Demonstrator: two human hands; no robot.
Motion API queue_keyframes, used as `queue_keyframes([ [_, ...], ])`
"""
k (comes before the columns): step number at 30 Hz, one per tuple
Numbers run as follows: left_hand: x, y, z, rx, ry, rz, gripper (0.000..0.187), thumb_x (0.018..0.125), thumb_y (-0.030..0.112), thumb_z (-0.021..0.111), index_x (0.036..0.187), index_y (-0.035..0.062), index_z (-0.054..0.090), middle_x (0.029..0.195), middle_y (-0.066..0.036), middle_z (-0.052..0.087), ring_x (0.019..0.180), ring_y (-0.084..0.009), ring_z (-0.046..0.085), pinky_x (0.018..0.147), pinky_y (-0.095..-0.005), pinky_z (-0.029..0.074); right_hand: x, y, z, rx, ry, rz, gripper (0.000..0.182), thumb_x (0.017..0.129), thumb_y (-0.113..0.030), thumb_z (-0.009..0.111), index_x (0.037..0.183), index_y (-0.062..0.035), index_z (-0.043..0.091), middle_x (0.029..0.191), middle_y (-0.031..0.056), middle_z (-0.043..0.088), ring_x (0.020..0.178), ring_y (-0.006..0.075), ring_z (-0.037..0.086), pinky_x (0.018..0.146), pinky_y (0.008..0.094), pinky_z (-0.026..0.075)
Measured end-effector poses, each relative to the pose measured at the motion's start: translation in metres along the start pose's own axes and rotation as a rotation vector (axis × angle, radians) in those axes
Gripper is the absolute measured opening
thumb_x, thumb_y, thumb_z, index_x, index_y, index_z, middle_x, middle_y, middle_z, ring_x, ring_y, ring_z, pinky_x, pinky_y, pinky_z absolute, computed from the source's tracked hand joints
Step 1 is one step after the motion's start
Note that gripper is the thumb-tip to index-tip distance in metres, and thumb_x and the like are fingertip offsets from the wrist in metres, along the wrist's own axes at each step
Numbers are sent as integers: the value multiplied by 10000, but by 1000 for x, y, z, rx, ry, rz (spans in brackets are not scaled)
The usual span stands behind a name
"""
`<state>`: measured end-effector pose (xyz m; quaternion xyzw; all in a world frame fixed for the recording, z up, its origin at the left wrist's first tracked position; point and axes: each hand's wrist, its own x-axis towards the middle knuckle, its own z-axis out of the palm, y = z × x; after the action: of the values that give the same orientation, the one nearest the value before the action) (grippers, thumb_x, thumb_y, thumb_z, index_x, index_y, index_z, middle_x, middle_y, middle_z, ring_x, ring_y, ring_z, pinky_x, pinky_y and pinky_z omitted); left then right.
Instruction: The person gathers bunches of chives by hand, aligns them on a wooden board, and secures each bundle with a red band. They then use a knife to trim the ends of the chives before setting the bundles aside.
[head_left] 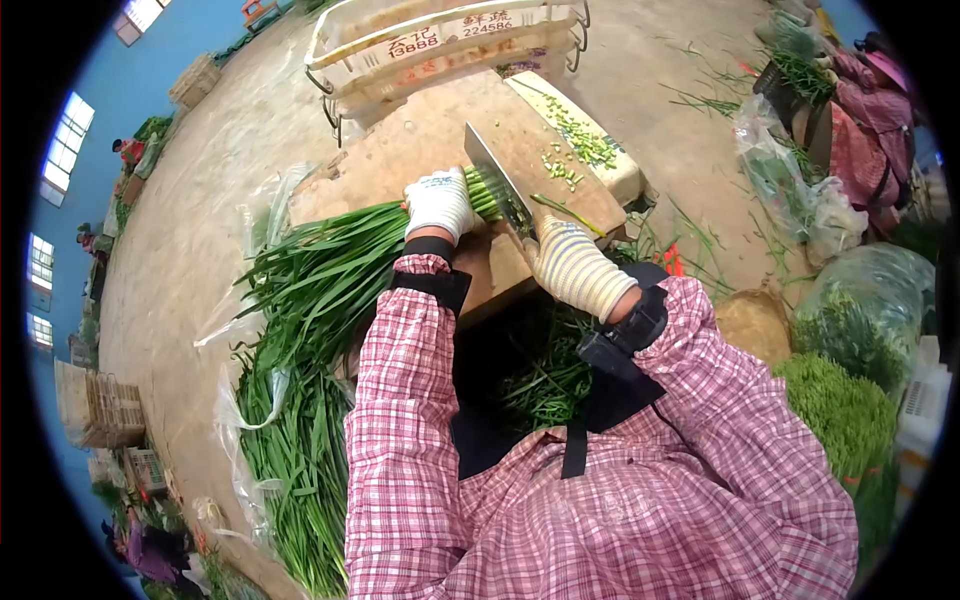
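My left hand (440,203), in a white knit glove, is closed around a bunch of long green leafy stalks (330,250) near their pale cut ends. The stalks lie across a wooden board (400,140), and their leaves hang over its left side. In my right hand (575,262), in a striped knit glove, is the handle of a cleaver (497,180). The broad blade stands on edge right at the stalk ends, pointing away from me. A single loose stalk (567,214) lies beside the blade on the right. Small chopped green pieces (560,165) are scattered beyond it.
A white plastic crate (345,80) with red lettering stands beyond the board. More leafy stalks (300,480) lie at my left by clear plastic. At right are bagged greens (850,300), a pile of light green vegetables (835,405) and another person (870,130).
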<state>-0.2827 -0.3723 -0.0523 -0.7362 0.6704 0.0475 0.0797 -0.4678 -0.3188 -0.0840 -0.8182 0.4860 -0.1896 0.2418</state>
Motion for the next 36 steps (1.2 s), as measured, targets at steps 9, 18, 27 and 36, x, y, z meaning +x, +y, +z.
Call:
queue_keyframes([
  [9, 30, -7, 18, 7, -76, -15, 900, 523, 600, 856, 1219, 88, 605, 1221, -155, 663, 1114, -328, 651, 880, -581, 508, 35, -20, -16, -327, -229, -152, 403, 913, -295, 573, 983, 101, 610, 879, 345, 639, 910, 484, 633, 775, 512, 515],
  [18, 24, -2, -2, 8, -197, -31, 897, 519, 550, 861, 1256, 104, 611, 1266, -134, 650, 1165, -301, 629, 901, -560, 510, 64, -11, -16, -80, -422, 114, 108, 637, -108, 760, 699, -28, 723, 607, 160, 651, 612, 303, 689, 572, 389, 532],
  [27, 15, -3, -7, -60, -206, -30, 843, 537, 502, 856, 1233, 88, 622, 1258, -154, 649, 1161, -309, 626, 957, -491, 491, 64, -25, -22, 15, -390, 173, 155, 783, -97, 608, 769, -13, 737, 653, 204, 671, 611, 297, 696, 602, 403, 550],
  [36, 24, -9, 10, -104, -68, -6, 782, 553, 523, 847, 1154, 62, 651, 1177, -191, 673, 1123, -332, 635, 957, -412, 496, 95, -26, -11, -96, -378, -8, 264, 780, -241, 608, 911, -49, 734, 856, 205, 713, 846, 364, 702, 718, 415, 559],
])
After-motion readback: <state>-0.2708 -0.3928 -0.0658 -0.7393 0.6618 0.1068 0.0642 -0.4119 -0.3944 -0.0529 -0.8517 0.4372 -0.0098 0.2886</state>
